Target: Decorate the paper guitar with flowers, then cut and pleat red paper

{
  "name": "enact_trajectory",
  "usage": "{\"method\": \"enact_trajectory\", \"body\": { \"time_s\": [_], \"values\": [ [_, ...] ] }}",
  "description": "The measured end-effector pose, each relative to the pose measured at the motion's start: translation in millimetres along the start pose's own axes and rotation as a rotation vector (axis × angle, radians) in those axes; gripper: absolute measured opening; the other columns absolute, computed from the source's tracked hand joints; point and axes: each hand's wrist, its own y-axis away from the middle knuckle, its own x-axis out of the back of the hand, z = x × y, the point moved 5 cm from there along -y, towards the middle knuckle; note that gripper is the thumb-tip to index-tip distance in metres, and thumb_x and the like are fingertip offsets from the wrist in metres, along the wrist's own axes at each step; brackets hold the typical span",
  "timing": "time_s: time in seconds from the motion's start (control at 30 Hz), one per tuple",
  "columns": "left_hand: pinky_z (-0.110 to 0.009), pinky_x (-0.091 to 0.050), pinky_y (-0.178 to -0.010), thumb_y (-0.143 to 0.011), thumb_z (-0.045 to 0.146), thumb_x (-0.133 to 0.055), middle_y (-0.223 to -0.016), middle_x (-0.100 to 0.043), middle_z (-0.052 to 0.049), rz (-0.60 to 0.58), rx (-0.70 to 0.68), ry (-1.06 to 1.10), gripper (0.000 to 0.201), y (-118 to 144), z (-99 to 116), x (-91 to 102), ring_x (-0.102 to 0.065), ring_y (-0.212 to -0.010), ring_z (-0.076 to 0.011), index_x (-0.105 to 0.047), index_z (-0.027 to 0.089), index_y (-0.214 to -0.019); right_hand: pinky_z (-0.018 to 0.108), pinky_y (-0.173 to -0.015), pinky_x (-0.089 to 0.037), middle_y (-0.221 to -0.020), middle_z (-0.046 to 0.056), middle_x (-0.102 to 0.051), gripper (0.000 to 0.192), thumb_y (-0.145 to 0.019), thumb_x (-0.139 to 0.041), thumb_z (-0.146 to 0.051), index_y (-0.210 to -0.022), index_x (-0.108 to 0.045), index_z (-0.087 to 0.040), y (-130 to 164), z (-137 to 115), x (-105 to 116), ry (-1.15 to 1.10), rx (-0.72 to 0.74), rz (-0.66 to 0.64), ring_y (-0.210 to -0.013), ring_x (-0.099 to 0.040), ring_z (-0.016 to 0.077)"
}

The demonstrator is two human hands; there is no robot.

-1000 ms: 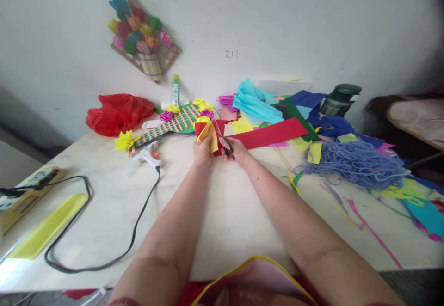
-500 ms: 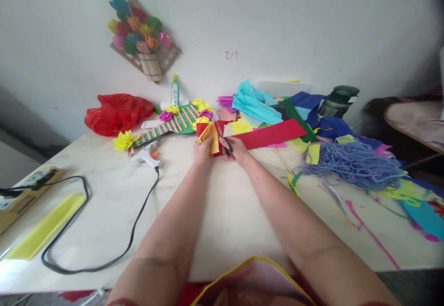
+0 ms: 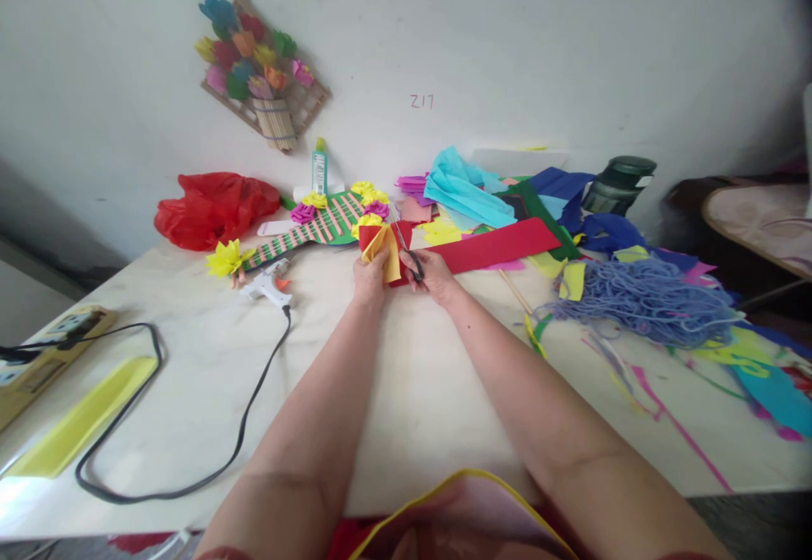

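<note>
Yellow-and-red folded paper piece (image 3: 381, 249) pinched in left hand (image 3: 370, 279) above pale tabletop (image 3: 406, 391) — right hand (image 3: 433, 277) closed on black-handled scissors (image 3: 406, 249), blades at paper edge (cut depth unclear); trimming seems underway, unfinished.

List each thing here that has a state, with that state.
Left hand: gripping folded yellow and red paper.
Right hand: holding scissors, blades at the paper.
Glue gun: lying down, cord attached.
Glue bottle: upright, capped.
Dark jar: lid on.
</note>
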Motion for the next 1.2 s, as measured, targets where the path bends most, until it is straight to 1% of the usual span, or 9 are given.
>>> {"method": "enact_trajectory", "body": {
  "time_s": [0.17,0.37,0.53,0.63,0.8,0.9,1.07,1.13,1.2],
  "values": [
    [-0.031,-0.050,-0.065,-0.053,0.028,-0.072,-0.062,-0.063,-0.002,-0.016,-0.005,0.000,0.028,-0.1,-0.1,-0.4,-0.064,-0.067,-0.0204,-0.060,0.014,-0.074,0.017,-0.027,-0.018,-0.042,-0.007,-0.047,0.037,-0.064,-0.067,-0.052,-0.066,-0.051,-0.018,0.1,-1.1,-0.4,0.007,-0.002,0.021,-0.030,-0.041,0.0051],
    [-0.029,-0.050,-0.062,-0.052,0.029,-0.072,-0.064,-0.064,-0.002,-0.016,-0.003,-0.005,0.031,-0.9,-0.7,0.5,-0.062,-0.061,-0.0177,-0.061,0.014,-0.076,0.016,-0.028,-0.023,-0.042,-0.008,-0.045,0.036,-0.063,-0.068,-0.050,-0.066,-0.051,-0.018,0.6,-2.5,-1.3,-0.010,-0.013,0.040,-0.030,-0.040,0.0043],
    [-0.029,-0.049,-0.061,-0.051,0.028,-0.072,-0.064,-0.064,-0.002,-0.014,-0.002,0.014,0.032,-1.1,-0.8,0.5,-0.061,-0.059,-0.0166,-0.060,0.013,-0.077,0.017,-0.029,-0.024,-0.043,-0.008,-0.045,0.036,-0.062,-0.069,-0.049,-0.074,-0.056,-0.017,-1.3,0.1,-1.5,-0.009,-0.030,0.058,-0.030,-0.039,0.0044],
    [-0.030,-0.049,-0.061,-0.050,0.027,-0.072,-0.064,-0.064,-0.002,-0.004,-0.008,0.016,0.031,-1.3,-0.6,1.0,-0.061,-0.058,-0.0166,-0.060,0.013,-0.076,0.018,-0.029,-0.024,-0.044,-0.008,-0.046,0.036,-0.062,-0.069,-0.049,-0.074,-0.056,-0.017,-1.7,1.7,-1.4,-0.016,-0.037,0.060,-0.030,-0.038,0.0041],
    [-0.031,-0.049,-0.061,-0.052,0.028,-0.072,-0.062,-0.063,-0.002,-0.023,-0.001,0.014,0.029,-2.1,-2.1,1.6,-0.061,-0.059,-0.0178,-0.060,0.014,-0.075,0.017,-0.027,-0.019,-0.044,-0.007,-0.048,0.038,-0.064,-0.066,-0.053,-0.069,-0.051,-0.018,0.3,0.7,-1.8,-0.014,-0.003,0.003,-0.031,-0.042,0.0054],
    [-0.031,-0.050,-0.062,-0.053,0.030,-0.071,-0.061,-0.063,-0.002,-0.043,0.010,0.011,0.028,-1.2,-1.8,0.5,-0.062,-0.061,-0.0184,-0.059,0.014,-0.074,0.016,-0.027,-0.019,-0.044,-0.005,-0.050,0.041,-0.066,-0.063,-0.057,-0.066,-0.049,-0.018,1.4,0.2,-0.7,-0.001,-0.002,-0.022,-0.032,-0.044,0.0057],
    [-0.032,-0.051,-0.064,-0.054,0.029,-0.072,-0.061,-0.063,-0.003,-0.064,0.015,0.017,0.028,0.3,-1.2,-1.0,-0.064,-0.065,-0.0206,-0.059,0.014,-0.074,0.016,-0.027,-0.020,-0.044,-0.005,-0.050,0.041,-0.066,-0.063,-0.057,-0.066,-0.049,-0.018,0.9,0.1,0.5,0.000,-0.004,-0.024,-0.032,-0.045,0.0060],
    [-0.033,-0.051,-0.065,-0.055,0.029,-0.072,-0.063,-0.064,-0.004,-0.072,0.012,0.017,0.028,-0.6,-2.2,-0.5,-0.064,-0.067,-0.0211,-0.060,0.014,-0.075,0.017,-0.027,-0.019,-0.044,-0.005,-0.051,0.040,-0.067,-0.063,-0.056,-0.067,-0.050,-0.018,-0.2,-0.5,0.7,-0.004,0.002,-0.012,-0.032,-0.045,0.0062],
    [-0.033,-0.051,-0.066,-0.056,0.030,-0.072,-0.067,-0.066,-0.005,-0.071,0.003,0.021,0.030,-2.3,-3.0,0.9,-0.064,-0.068,-0.0206,-0.061,0.013,-0.079,0.017,-0.027,-0.020,-0.043,-0.006,-0.051,0.039,-0.066,-0.064,-0.055,-0.073,-0.051,-0.019,-1.9,-1.0,3.8,-0.004,0.001,0.048,-0.032,-0.044,0.0069]
  ]
}}
